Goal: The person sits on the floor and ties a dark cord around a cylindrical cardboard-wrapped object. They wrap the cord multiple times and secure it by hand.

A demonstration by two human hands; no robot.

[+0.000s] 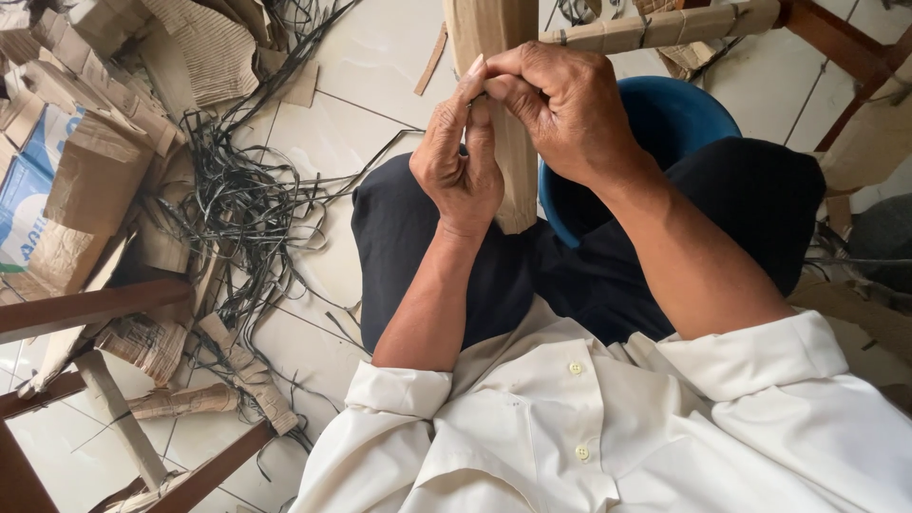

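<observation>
Cardboard-wrapped post (pixel 518 185), centre-top of the frame, running upright from the top edge down between the knees: both hands are on it. Left hand (pixel 461 166) is pressed against its left face, fingers pointing up, thumb and forefinger pinching something at the wrap's edge; what exactly is too small to tell, possibly a strap end. Right hand (pixel 560 109) is curled shut over the same spot from the right, knuckles outward, fingertips meeting the left hand's. So the hands are together, touching, both clamped at one point on the wrap. Judgement on handling: the corrugated wrap looks light, dry and fairly grippy, stiff along the flutes but easy to crease or tear at an edge; the core under it reads as rigid wood, so the piece itself is probably moderately heavy. Best hold is around the full post, not on a loose flap. Behind the post, upper right, sits a blue tub (pixel 674 119), partly hidden by the dark trousers (pixel 608 275). A second wrapped rail (pixel 665 27) crosses the top right, joined to a bare wooden frame (pixel 836 43). Left half of the frame: a tangle of dark plastic strapping (pixel 242 204) on the tiled floor (pixel 380 66), with torn cardboard scraps (pixel 76 161) heaped at upper left.
</observation>
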